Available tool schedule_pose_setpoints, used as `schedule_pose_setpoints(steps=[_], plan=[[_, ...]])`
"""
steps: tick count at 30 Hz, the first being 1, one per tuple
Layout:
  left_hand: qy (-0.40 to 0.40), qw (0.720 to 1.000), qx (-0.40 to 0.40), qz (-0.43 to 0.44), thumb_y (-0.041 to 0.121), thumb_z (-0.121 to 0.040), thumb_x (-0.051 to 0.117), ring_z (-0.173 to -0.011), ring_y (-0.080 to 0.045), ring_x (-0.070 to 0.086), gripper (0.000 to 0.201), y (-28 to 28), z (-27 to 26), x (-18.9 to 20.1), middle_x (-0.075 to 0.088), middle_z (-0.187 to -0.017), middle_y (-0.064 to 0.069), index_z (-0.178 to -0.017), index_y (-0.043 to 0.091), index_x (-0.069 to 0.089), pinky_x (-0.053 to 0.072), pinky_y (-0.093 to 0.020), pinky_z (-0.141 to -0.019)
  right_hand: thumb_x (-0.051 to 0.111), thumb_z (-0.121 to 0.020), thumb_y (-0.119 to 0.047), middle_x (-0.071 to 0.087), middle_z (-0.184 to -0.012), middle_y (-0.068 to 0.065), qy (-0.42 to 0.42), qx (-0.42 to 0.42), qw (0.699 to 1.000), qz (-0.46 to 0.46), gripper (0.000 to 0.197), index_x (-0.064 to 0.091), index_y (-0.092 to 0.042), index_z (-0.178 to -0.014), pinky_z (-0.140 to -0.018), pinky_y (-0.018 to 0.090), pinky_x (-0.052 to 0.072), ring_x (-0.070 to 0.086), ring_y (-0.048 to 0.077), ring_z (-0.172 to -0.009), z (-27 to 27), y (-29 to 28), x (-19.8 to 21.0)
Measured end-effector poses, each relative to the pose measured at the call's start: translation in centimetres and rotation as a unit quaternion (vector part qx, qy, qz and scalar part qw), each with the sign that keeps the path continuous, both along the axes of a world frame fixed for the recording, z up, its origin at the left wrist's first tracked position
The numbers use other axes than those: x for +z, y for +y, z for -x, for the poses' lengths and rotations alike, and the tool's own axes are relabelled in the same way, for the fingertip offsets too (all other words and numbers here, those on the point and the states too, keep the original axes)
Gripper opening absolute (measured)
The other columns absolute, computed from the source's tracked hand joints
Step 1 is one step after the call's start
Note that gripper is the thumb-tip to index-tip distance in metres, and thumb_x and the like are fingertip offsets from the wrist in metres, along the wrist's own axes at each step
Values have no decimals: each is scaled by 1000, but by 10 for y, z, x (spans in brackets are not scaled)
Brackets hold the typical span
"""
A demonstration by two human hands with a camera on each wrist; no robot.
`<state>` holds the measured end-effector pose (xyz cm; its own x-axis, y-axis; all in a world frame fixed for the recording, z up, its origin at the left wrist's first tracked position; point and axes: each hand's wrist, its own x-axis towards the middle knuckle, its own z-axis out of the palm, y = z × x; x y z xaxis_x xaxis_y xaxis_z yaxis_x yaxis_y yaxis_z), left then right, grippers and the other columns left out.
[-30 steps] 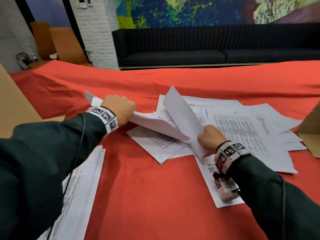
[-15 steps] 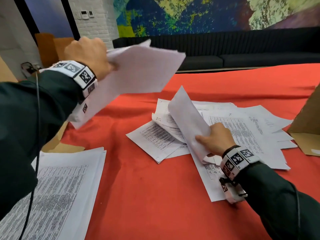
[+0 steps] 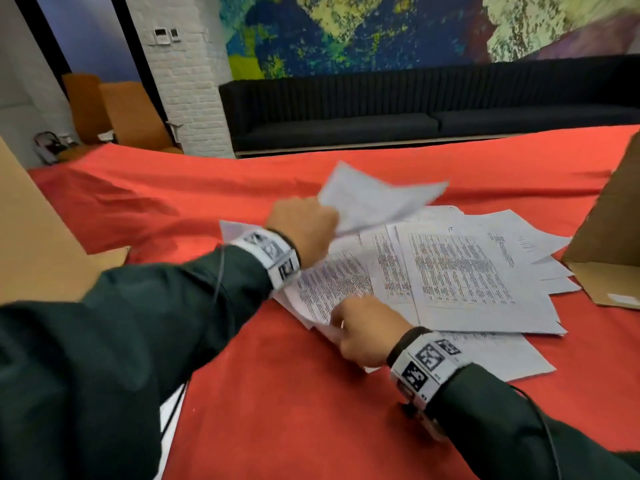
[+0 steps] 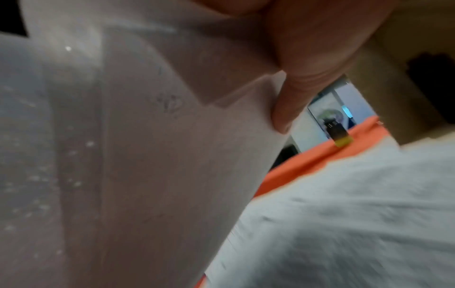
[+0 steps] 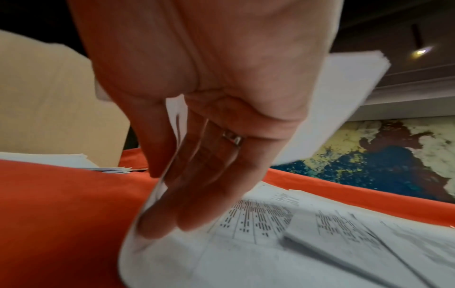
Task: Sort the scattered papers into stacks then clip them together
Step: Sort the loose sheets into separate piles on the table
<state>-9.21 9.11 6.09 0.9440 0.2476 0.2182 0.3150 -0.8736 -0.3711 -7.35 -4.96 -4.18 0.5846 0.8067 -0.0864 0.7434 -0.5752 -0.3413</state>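
The left hand (image 3: 304, 226) is closed round a small bundle of sheets (image 3: 374, 199), thumb and fingers pinching its near edge and holding it up above the middle of the table. The right hand (image 3: 363, 332) lies with straight fingers (image 5: 172, 214) slid under the curled near-left corner of a printed page (image 3: 332, 289), the thumb above it; a ring (image 5: 232, 139) shows on one finger. Both wrists wear marker bands (image 3: 273, 254) over dark sleeves (image 3: 138, 323).

The loose papers (image 3: 464, 271) spread over the middle and right of the table, overlapping, too many and too layered to count. A second, tidier stack (image 3: 169, 414) peeks out at the near-left edge, mostly hidden by the left arm.

The table is covered by one red cloth (image 3: 277, 393), wrinkled toward the far-left corner. Two cardboard pieces stand on it: one (image 3: 38, 244) at the left edge, one (image 3: 609, 244) at the right edge beside the papers.

Beyond the far edge runs a long dark sofa (image 3: 381, 109) under a colourful mural (image 3: 381, 29), with a white brick pillar (image 3: 187, 81) to its left.
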Motion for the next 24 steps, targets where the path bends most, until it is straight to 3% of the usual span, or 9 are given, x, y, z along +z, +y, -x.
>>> schedule_pose_setpoints(steps=[3,7,9,12,15,17,19,21,24], plan=[[90,995,-24,27,32,-99,58,-102,-36,69,17,-4,7,-43,71,-111,-10,-108,22,69,40,-36,-72,64,-88,-28,71,-103,8,-64,44,996,44,12,69,-21,-97,-71,31,43,68,34,-101,14,-17,4],[115,990,-72,43,38,-94,58,-108,-31,68,19,11,27,-55,73,-113,0,-108,29,68,40,-33,-73,61,-81,-17,67,-108,7,-153,80,982,81,14,60,-22,-94,-69,33,34,66,35,-102,20,-50,11],[96,983,-149,55,44,-90,52,-107,-23,70,29,26,47,-61,75,-113,8,-111,36,70,49,-32,-74,69,-71,-21,71,-97,1,-173,80,979,71,17,61,-22,-86,-62,33,34,69,33,-91,18,-66,16],[14,942,-302,149,51,-93,49,-93,-15,75,31,38,83,-85,77,-102,16,-107,38,72,58,-31,-64,84,-41,-26,65,-66,-6,-189,38,980,49,38,55,-23,-66,-43,30,39,67,27,-57,10,-94,7],[56,914,-346,205,69,-94,47,-104,-19,70,52,31,102,-110,75,-113,6,-124,31,65,61,-32,-76,70,-55,-18,60,-67,-7,-181,41,982,-24,25,50,-25,-68,-38,33,42,62,28,-53,22,-109,1],[89,922,-346,150,68,-85,57,-101,-21,68,55,25,101,-121,73,-106,5,-124,30,63,58,-31,-73,51,-63,-16,58,-74,-8,-214,72,970,-89,11,50,-25,-70,-39,33,38,59,27,-54,36,-111,-3],[84,938,-328,77,49,-77,74,-83,-19,70,29,18,94,-123,72,-84,11,-99,31,69,52,-27,-54,43,-64,-16,61,-84,-9,-217,99,963,-125,13,52,-24,-71,-41,33,40,59,26,-59,49,-107,0],[42,947,-318,33,29,-67,82,-67,-18,69,16,13,84,-119,67,-69,12,-77,28,69,47,-24,-43,49,-65,-15,65,-100,-5,-234,115,953,-153,12,55,-23,-72,-53,36,49,64,26,-77,55,-104,6],[-24,929,-369,32,19,-72,61,-69,-22,69,14,17,73,-108,67,-68,10,-77,26,72,52,-29,-48,74,-64,-24,60,-129,2,-266,63,956,-102,35,61,-24,-96,-80,43,53,58,30,-113,51,-100,18]])
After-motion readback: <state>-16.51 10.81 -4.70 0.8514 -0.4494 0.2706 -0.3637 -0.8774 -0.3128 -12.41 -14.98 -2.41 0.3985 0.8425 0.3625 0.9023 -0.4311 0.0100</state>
